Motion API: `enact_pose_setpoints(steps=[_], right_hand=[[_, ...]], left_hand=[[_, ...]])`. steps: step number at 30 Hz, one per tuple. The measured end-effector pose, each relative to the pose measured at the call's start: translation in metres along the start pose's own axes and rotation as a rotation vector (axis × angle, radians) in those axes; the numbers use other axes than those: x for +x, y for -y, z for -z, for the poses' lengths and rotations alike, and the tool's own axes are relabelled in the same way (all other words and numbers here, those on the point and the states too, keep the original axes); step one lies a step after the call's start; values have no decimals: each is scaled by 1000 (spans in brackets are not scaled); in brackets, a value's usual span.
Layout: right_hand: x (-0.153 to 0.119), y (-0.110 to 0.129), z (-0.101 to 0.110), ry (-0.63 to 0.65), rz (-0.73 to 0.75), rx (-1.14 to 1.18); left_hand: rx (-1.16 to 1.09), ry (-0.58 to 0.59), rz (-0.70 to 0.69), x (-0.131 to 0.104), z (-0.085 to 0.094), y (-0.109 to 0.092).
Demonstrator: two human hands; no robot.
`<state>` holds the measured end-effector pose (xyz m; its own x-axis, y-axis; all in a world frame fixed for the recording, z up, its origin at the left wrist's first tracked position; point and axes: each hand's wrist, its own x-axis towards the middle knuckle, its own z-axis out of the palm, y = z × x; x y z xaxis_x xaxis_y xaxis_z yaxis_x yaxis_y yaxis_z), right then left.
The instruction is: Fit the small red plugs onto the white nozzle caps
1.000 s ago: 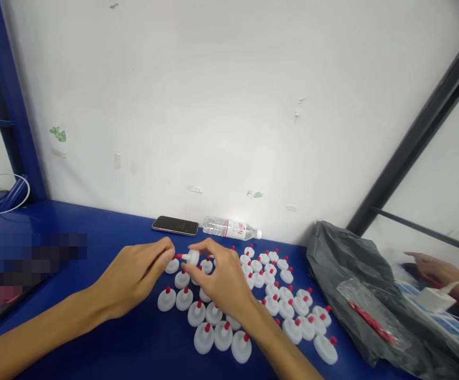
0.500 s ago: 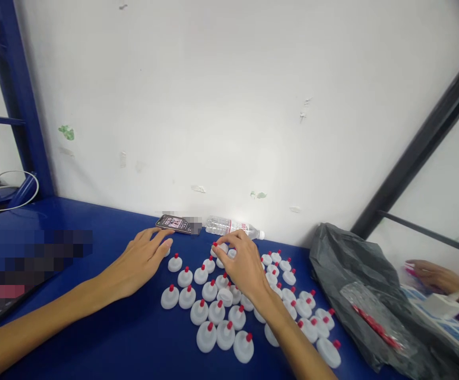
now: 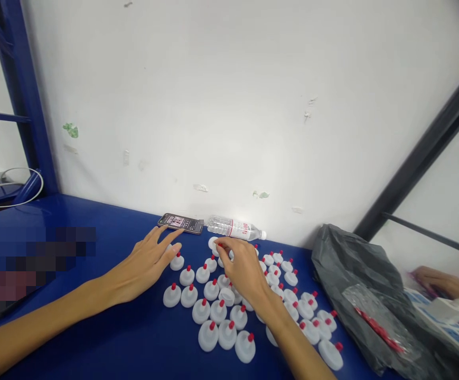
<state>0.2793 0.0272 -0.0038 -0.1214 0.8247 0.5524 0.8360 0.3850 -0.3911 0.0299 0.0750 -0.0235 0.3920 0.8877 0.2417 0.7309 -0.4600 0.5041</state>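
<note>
Many small white dome-shaped plastic pieces with red tips (image 3: 245,347) stand on the blue table. My right hand (image 3: 239,258) has its thumb and index finger pinched at the red tip of a white piece (image 3: 212,243) in the back row, and my palm and wrist hide several others. Over the left edge of the group, my left hand (image 3: 150,258) is open with the fingers apart. Another white piece (image 3: 168,247) shows partly behind its thumb and index finger; I cannot tell whether they touch it. One piece (image 3: 226,296) among the group shows no red tip.
A phone (image 3: 180,222) and a clear water bottle (image 3: 235,228) lie along the wall. To the right is a grey plastic bag (image 3: 344,264) with a clear bag of red parts (image 3: 380,330) on it. Another person's hand (image 3: 439,282) works at the far right. A dark, blurred-out object (image 3: 27,277) lies left.
The view has shifted slightly. My right hand stays pinched at the back-row piece, which now sits tilted differently. My left hand has moved slightly right, its fingers more spread. The other person's hand has shifted.
</note>
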Motion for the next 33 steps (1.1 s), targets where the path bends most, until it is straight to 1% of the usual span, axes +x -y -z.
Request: enact_pose_setpoints(steps=[4, 7, 11, 14, 17, 23, 29, 33], right_hand=[[-3, 1, -2, 57, 51, -27], [-6, 1, -3, 104, 82, -47], [-7, 3, -3, 156, 103, -76], [-7, 3, -2, 166, 103, -96], [-6, 2, -2, 167, 93, -116], [-7, 1, -2, 175, 92, -115], [-8, 3, -2, 185, 90, -108], [-6, 1, 2, 170, 89, -114]], left_hand=[[52, 103, -16, -1, -2, 5], [118, 146, -50, -3, -8, 10], [123, 151, -107, -4, -12, 13], [97, 147, -137, -6, -10, 12], [102, 168, -158, -7, -6, 10], [92, 216, -122, -8, -1, 4], [47, 203, -83, -7, 1, 1], [-12, 167, -102, -6, 7, 2]])
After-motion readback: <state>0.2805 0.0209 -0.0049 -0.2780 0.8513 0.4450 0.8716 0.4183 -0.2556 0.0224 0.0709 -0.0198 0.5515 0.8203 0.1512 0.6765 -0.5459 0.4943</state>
